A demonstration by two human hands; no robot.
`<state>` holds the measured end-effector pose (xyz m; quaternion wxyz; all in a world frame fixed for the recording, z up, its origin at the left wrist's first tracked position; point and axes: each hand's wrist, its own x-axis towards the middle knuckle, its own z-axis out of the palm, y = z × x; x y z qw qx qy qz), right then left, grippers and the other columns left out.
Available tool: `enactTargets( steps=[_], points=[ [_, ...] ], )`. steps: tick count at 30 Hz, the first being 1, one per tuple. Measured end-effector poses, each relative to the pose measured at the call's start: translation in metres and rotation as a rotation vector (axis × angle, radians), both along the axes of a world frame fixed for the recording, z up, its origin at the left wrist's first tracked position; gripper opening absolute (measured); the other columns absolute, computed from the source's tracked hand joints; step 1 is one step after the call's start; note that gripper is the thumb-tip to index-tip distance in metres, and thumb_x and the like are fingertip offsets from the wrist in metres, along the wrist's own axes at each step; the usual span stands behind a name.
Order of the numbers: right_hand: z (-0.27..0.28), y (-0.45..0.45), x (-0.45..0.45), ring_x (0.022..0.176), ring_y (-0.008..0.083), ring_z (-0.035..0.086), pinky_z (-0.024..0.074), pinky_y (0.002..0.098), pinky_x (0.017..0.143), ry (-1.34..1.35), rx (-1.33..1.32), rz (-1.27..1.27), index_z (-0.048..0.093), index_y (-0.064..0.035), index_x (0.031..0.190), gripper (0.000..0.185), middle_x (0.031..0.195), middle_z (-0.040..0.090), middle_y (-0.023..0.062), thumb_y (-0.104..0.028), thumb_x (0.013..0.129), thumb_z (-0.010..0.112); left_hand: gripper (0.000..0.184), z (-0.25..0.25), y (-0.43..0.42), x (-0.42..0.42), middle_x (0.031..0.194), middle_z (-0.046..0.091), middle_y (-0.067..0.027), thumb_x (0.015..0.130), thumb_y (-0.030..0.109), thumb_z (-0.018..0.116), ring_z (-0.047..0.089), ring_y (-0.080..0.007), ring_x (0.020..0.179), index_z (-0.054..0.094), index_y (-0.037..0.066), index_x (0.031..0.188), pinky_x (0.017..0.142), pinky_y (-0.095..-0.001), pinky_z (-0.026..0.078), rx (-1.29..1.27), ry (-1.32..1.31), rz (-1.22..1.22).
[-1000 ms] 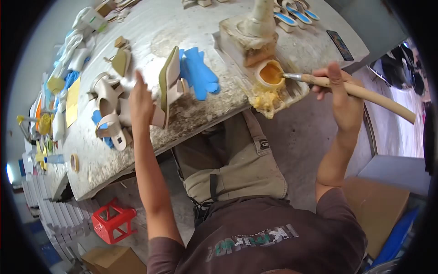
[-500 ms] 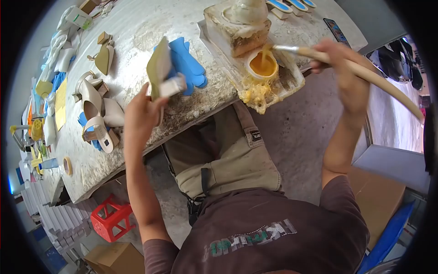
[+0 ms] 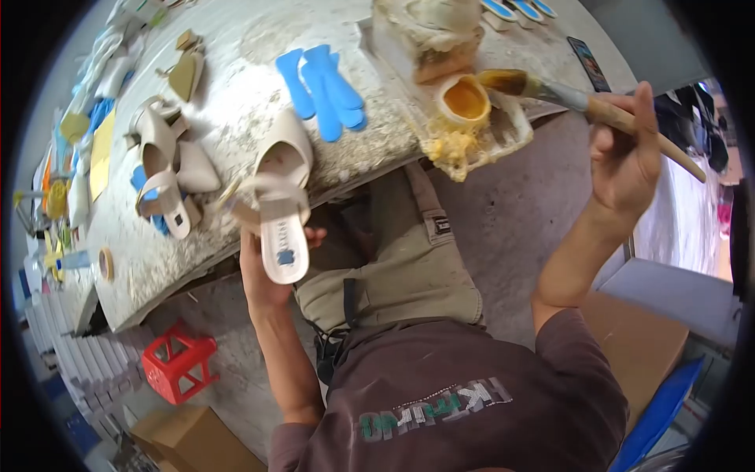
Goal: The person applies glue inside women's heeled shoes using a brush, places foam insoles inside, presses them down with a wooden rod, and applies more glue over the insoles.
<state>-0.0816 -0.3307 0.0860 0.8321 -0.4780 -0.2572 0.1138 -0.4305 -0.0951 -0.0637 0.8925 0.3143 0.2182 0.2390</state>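
My left hand grips a cream shoe from below at the table's front edge, its insole facing up and its pointed toe toward the table. Between the fingers of my right hand is a long wooden brush. Its wet, amber-coated bristles hang beside the opening of a glue pot, which holds orange liquid and has yellow drips caked below. Blue insole-shaped pieces lie between the held shoe and the pot. More cream shoes are piled at the left.
A phone lies near the table's right end, with blue-lined sandals at the back. At the left are a tape roll and a yellow sheet. A red stool and cardboard boxes stand on the floor.
My left hand has drawn the shoe toward my body and turned its insole upward. My right hand has lifted the brush out of the pot, and the bristles now show beside the opening.
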Motion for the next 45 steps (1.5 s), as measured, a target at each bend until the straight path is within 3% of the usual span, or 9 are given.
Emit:
enactTargets(
  steps=[7, 11, 15, 21, 26, 32, 35, 42, 45],
  points=[
    [0.009, 0.002, -0.049, 0.05, 0.0145, 0.051, 0.0392, 0.0234, 0.04, -0.422, 0.046, 0.021, 0.055, 0.0069, 0.124, 0.039, 0.078, 0.061, 0.0192, -0.021, 0.096, 0.054, 0.048, 0.018, -0.003, 0.03, 0.086, 0.066, -0.0264, 0.097, 0.03, 0.028, 0.066, -0.0338, 0.061, 0.054, -0.006, 0.115, 0.054, -0.0415, 0.058, 0.016, 0.323, 0.246],
    [-0.011, 0.021, -0.091, 0.05, 0.0141, 0.045, 0.0314, 0.0232, 0.042, -1.393, -0.053, -0.364, 0.043, 0.0084, 0.134, 0.041, 0.078, 0.052, 0.0125, 0.001, 0.094, 0.05, 0.038, 0.043, -0.052, 0.048, 0.089, 0.066, -0.0243, 0.1, 0.022, 0.031, 0.069, -0.0319, 0.067, 0.05, -0.007, 0.115, 0.057, -0.0384, 0.059, 0.07, 0.376, 0.4],
    [-0.012, 0.021, -0.106, 0.053, 0.0176, 0.051, 0.0406, 0.0273, 0.044, -1.484, -0.23, -0.188, 0.035, 0.0051, 0.141, 0.058, 0.095, 0.054, 0.0159, -0.003, 0.09, 0.06, 0.037, 0.033, -0.054, 0.048, 0.101, 0.064, -0.0211, 0.103, 0.022, 0.032, 0.069, -0.0272, 0.078, 0.045, -0.006, 0.123, 0.066, -0.0361, 0.061, 0.032, 0.221, 0.348],
    [-0.041, 0.092, -0.181, 0.056, 0.0154, 0.06, 0.0451, 0.0264, 0.046, -0.689, -0.422, 0.046, 0.059, 0.0036, 0.097, 0.011, 0.078, 0.063, 0.0139, -0.004, 0.09, 0.063, 0.039, 0.04, -0.053, 0.046, 0.109, 0.062, -0.0196, 0.104, 0.024, 0.033, 0.069, -0.0257, 0.089, 0.042, -0.003, 0.13, 0.075, -0.0355, 0.061, 0.416, 0.363, 0.269],
    [-0.11, 0.151, -0.183, 0.054, 0.0076, 0.056, 0.044, 0.0225, 0.05, -0.691, -0.341, -0.096, 0.065, 0.0019, 0.073, 0.016, 0.066, 0.064, 0.007, -0.004, 0.088, 0.069, 0.036, 0.037, -0.048, 0.041, 0.108, 0.062, -0.0178, 0.102, 0.02, 0.039, 0.069, -0.0243, 0.087, 0.042, -0.002, 0.13, 0.073, -0.0354, 0.062, 0.385, 0.332, 0.286],
    [-0.097, 0.146, -0.185, 0.049, 0.0067, 0.052, 0.0384, 0.0202, 0.046, -0.496, -0.469, 0.089, 0.064, 0.0025, 0.073, 0.017, 0.068, 0.064, 0.0073, -0.005, 0.088, 0.07, 0.038, 0.034, -0.04, 0.032, 0.106, 0.063, -0.0178, 0.103, 0.023, 0.035, 0.069, -0.0239, 0.085, 0.044, -0.003, 0.129, 0.069, -0.0344, 0.062, 0.509, 0.435, 0.236],
    [-0.088, 0.144, -0.187, 0.047, 0.0068, 0.051, 0.0367, 0.02, 0.044, -0.405, -0.513, 0.117, 0.065, 0.003, 0.075, 0.015, 0.067, 0.064, 0.0084, -0.003, 0.087, 0.07, 0.04, 0.032, -0.034, 0.034, 0.095, 0.066, -0.0215, 0.102, 0.023, 0.031, 0.07, -0.026, 0.066, 0.048, -0.007, 0.123, 0.055, -0.033, 0.061, 0.223, 0.412, 0.301],
    [-0.072, 0.126, -0.19, 0.043, 0.0084, 0.048, 0.0336, 0.0202, 0.04, -0.359, -0.549, 0.143, 0.066, 0.0062, 0.083, 0.02, 0.071, 0.065, 0.0167, -0.009, 0.093, 0.059, 0.048, 0.028, -0.021, 0.019, 0.114, 0.063, -0.0142, 0.106, 0.032, 0.023, 0.066, -0.016, 0.092, 0.046, -0.001, 0.133, 0.079, -0.0284, 0.055, 0.241, 0.394, 0.13],
    [-0.07, 0.101, -0.181, 0.041, 0.0085, 0.045, 0.0339, 0.0201, 0.038, -0.403, -0.488, 0.267, 0.064, 0.0085, 0.088, 0.025, 0.075, 0.064, 0.0206, -0.012, 0.096, 0.053, 0.033, 0.004, -0.021, 0.011, 0.103, 0.065, -0.0174, 0.1, 0.014, 0.04, 0.068, -0.0201, 0.08, 0.051, -0.004, 0.125, 0.067, -0.0307, 0.058, 0.528, 0.512, 0.298]
  ],
)
